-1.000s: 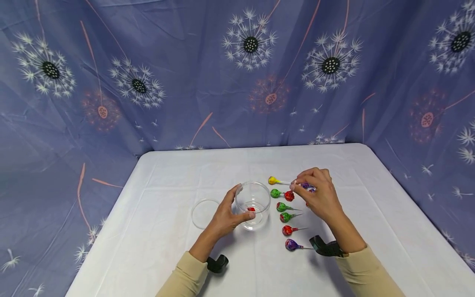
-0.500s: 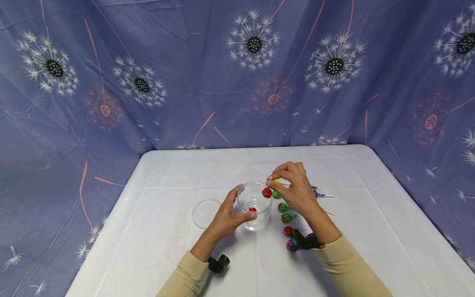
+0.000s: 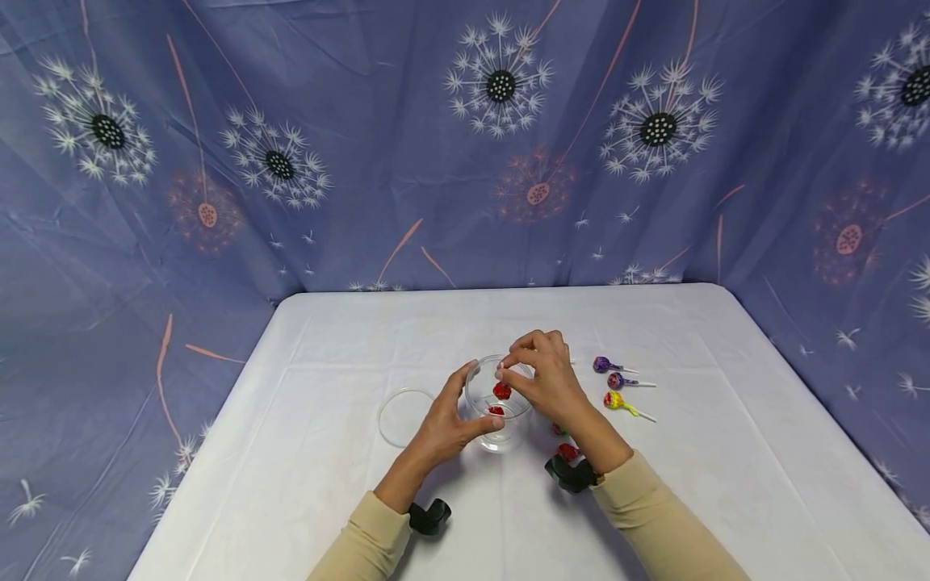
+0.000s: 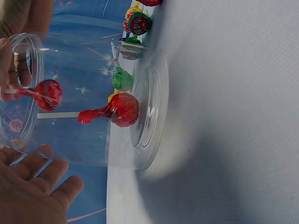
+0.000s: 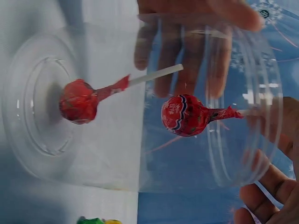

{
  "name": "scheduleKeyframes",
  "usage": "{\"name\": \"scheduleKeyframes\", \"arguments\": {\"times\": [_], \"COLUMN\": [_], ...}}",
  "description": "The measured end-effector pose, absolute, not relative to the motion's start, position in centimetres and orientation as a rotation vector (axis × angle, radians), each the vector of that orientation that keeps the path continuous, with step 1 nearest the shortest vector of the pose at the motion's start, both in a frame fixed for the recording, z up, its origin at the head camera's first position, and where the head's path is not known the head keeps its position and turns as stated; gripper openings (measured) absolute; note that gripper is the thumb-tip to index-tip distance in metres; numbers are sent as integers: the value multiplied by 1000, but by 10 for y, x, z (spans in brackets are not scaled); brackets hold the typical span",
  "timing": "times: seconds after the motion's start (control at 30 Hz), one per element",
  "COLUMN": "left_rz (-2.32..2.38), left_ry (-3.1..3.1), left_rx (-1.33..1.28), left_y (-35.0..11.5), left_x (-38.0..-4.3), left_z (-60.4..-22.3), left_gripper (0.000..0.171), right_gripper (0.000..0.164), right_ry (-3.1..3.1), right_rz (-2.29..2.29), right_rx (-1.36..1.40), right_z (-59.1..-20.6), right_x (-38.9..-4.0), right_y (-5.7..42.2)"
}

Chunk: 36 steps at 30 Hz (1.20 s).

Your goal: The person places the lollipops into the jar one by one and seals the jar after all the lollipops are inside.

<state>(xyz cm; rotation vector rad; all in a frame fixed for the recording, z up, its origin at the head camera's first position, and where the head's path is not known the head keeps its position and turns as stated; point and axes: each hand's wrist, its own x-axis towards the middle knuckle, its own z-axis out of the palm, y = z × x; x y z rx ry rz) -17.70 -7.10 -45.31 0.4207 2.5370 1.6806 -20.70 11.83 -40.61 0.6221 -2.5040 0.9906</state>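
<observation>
A clear plastic jar (image 3: 500, 443) stands upright on the white-covered table, its mouth uncovered. My left hand (image 3: 445, 432) grips it from the left, thumb on the near side and fingers on the far side. Above the mouth, my right hand (image 3: 548, 375) pinches the white stick of a red-wrapped lollipop (image 5: 185, 115), whose round head hangs just inside the jar. Another red lollipop (image 5: 79, 101) rests on the jar's floor with its stick pointing up, as both wrist views show.
Left of the jar lies a clear round lid (image 3: 381, 420). Two purple lollipops (image 3: 615, 379) and a yellow lollipop (image 3: 613, 399) lie right of my right hand. Beneath that arm a red lollipop (image 3: 567, 452) peeks out. Green lollipops (image 4: 122, 78) appear behind the jar in the left wrist view.
My right hand has picked a red lollipop up from the table, carried it left and lowered its head into the jar's mouth. My left hand stays on the jar.
</observation>
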Motion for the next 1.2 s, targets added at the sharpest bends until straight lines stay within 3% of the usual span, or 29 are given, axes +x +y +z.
{"name": "scheduleKeyframes", "arguments": {"times": [0.53, 0.77, 1.2], "left_rz": [1682, 1676, 1668], "left_ry": [2543, 2561, 2565], "left_rx": [455, 456, 454], "left_y": [-70, -71, -71], "left_x": [-177, -176, -176], "left_z": [-454, -453, -453], "left_gripper": [92, 93, 93], "right_gripper": [5, 12, 19], "right_ry": [-2589, -2580, -2509], "right_rz": [878, 903, 918], "right_rx": [582, 595, 491], "right_z": [-415, -410, -389], "right_x": [-208, -205, -193], "right_y": [114, 116, 159]}}
